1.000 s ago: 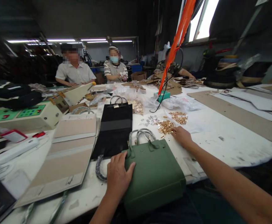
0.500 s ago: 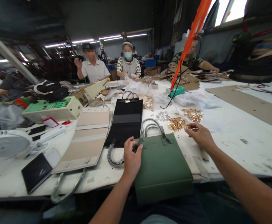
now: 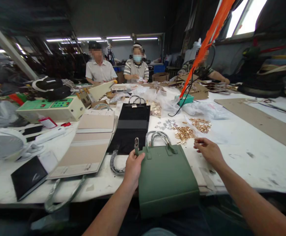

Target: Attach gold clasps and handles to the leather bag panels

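A green handbag (image 3: 167, 178) lies flat on the white table's near edge, its plastic-wrapped handles (image 3: 157, 137) pointing away from me. My left hand (image 3: 133, 165) is closed on the bag's upper left corner and holds up a small tab with a metal ring (image 3: 136, 144). My right hand (image 3: 208, 151) hovers just right of the bag with fingers pinched, apparently on a small gold piece. A pile of gold metal fittings (image 3: 185, 132) lies just beyond it.
A black bag (image 3: 131, 129) and beige bag panels (image 3: 90, 144) lie to the left. A green-topped machine (image 3: 52, 109), a white fan (image 3: 3, 144) and a black booklet (image 3: 27, 177) are further left. Three people sit at the far side. An orange strap (image 3: 206, 39) hangs overhead.
My left hand slid up from the bag's face to its top left corner and lifted the ring tab. My right hand drew back from the gold fittings, fingers pinched.
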`<state>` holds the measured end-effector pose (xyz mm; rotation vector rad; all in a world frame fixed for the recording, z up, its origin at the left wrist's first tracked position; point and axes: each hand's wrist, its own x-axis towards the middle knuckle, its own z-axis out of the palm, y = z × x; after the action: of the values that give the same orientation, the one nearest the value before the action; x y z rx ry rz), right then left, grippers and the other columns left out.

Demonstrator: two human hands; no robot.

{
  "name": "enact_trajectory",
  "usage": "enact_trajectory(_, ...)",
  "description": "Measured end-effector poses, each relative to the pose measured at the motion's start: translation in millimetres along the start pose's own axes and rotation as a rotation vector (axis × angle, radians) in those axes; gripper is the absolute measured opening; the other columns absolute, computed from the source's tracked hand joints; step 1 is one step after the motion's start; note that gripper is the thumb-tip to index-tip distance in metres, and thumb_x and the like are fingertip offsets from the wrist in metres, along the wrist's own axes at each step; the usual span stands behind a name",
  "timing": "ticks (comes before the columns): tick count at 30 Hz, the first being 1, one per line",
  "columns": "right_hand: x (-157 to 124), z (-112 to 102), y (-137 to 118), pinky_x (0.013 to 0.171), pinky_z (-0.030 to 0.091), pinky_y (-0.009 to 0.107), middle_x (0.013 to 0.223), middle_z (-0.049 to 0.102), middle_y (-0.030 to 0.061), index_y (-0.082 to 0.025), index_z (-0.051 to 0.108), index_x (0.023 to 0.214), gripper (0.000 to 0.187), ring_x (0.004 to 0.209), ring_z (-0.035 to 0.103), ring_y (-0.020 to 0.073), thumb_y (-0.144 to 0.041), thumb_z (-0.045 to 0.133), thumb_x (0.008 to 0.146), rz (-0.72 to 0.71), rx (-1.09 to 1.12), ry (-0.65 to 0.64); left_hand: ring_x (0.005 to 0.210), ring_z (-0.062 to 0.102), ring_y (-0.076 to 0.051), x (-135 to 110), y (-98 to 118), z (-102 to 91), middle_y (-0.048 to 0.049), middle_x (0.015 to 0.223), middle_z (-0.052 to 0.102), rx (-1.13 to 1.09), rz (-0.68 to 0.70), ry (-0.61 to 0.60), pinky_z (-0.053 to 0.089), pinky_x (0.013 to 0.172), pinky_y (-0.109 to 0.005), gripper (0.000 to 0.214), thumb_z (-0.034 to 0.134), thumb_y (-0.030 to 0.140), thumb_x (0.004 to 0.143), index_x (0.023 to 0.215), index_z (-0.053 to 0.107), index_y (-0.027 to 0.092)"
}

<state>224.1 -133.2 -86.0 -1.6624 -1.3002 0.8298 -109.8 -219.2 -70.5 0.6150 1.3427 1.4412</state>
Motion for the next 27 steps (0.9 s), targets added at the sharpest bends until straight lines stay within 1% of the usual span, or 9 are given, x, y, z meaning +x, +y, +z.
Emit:
enact_trajectory(5,-23.0,8.8,-30.8,0.069,0.058,0.034,0.094,0.076,0.01,-0.015,0.072,0.115,0.055,0.085,0.073,0.0254,-0.049,0.085,0.073,-0.032,0.27,-0.088,0.074,0.075,-0.026,-14.4,12.8,-0.2,-0.0089,0.085,0.078,-0.193,-0.164,-0.084,0.06,0.073,-0.038,0.047,0.088,0.038,0.067,0.103,0.067,0.016)
enact_trajectory(8,-46.3,25.9,-53.2,0.067,0.056,0.032,0.094,0.076,0.0089,-0.018,0.075,0.112,0.052,0.083,0.071,0.0233,-0.05,0.087,0.073,-0.07,0.38,-0.18,0.074,0.075,-0.028,-14.0,7.7,-1.7,-0.0122,0.086,0.078,-0.259,-0.254,-0.084,0.061,0.073,-0.041,0.042,0.086,0.039,0.07,0.099,0.071,0.013)
enact_trajectory(11,-71.5,51.6,-70.8,0.066,0.055,0.032,0.089,0.075,0.0065,-0.019,0.077,0.109,0.048,0.077,0.068,0.0207,-0.05,0.088,0.073,-0.074,0.405,-0.279,0.072,0.074,-0.025,-9.6,-1.6,-1.6,-0.0076,0.081,0.077,-0.286,-0.253,0.0,0.06,0.074,-0.039,0.035,0.084,0.038,0.071,0.093,0.071,0.015)
enact_trajectory(13,-86.8,72.0,-77.1,0.064,0.054,0.031,0.082,0.072,0.0039,-0.019,0.077,0.109,0.05,0.068,0.064,0.0183,-0.052,0.087,0.073,-0.066,0.379,-0.342,0.074,0.074,-0.023,-7.6,-5.7,-0.6,-0.0045,0.08,0.077,-0.281,-0.193,-0.005,0.06,0.077,-0.036,0.032,0.083,0.039,0.071,0.09,0.07,0.017)
enact_trajectory(16,-104.0,102.6,-77.3,0.062,0.052,0.031,0.079,0.07,0.0018,-0.018,0.076,0.107,0.05,0.064,0.062,0.0166,-0.052,0.087,0.072,-0.079,0.34,-0.391,0.079,0.074,-0.023,-8.1,-6.1,0.4,-0.0045,0.082,0.077,-0.295,-0.165,-0.03,0.06,0.081,-0.036,0.032,0.083,0.04,0.073,0.093,0.071,0.018)
enact_trajectory(19,-111.1,125.0,-70.9,0.067,0.054,0.03,0.085,0.072,0.0024,-0.02,0.074,0.106,0.046,0.07,0.065,0.018,-0.05,0.086,0.073,-0.11,0.336,-0.381,0.078,0.075,-0.025,-11.8,-3.4,-1.1,-0.0083,0.083,0.077,-0.34,-0.295,-0.009,0.061,0.08,-0.038,0.033,0.083,0.039,0.077,0.097,0.072,0.015)
enact_trajectory(21,-110.7,132.8,-67.0,0.07,0.056,0.032,0.087,0.073,0.0035,-0.02,0.073,0.103,0.044,0.072,0.066,0.0191,-0.052,0.085,0.074,-0.11,0.328,-0.382,0.078,0.075,-0.026,-14.0,-2.5,-3.7,-0.0115,0.084,0.077,-0.375,-0.408,-0.02,0.061,0.079,-0.039,0.032,0.08,0.039,0.081,0.098,0.073,0.012)
enact_trajectory(23,-108.2,135.9,-65.0,0.071,0.057,0.033,0.089,0.075,0.0049,-0.02,0.072,0.102,0.044,0.071,0.068,0.0201,-0.054,0.083,0.075,-0.101,0.305,-0.395,0.079,0.075,-0.027,-14.7,-3.5,-7.0,-0.0137,0.085,0.077,-0.401,-0.472,-0.044,0.062,0.079,-0.04,0.031,0.076,0.038,0.085,0.098,0.074,0.01)
enact_trajectory(27,-105.3,138.0,-64.7,0.072,0.058,0.034,0.087,0.077,0.0063,-0.019,0.073,0.105,0.044,0.075,0.072,0.0225,-0.054,0.08,0.079,-0.077,0.262,-0.42,0.081,0.075,-0.026,-11.8,-11.5,-13.0,-0.013,0.087,0.078,-0.408,-0.444,-0.077,0.062,0.08,-0.039,0.029,0.077,0.035,0.083,0.099,0.074,0.011)
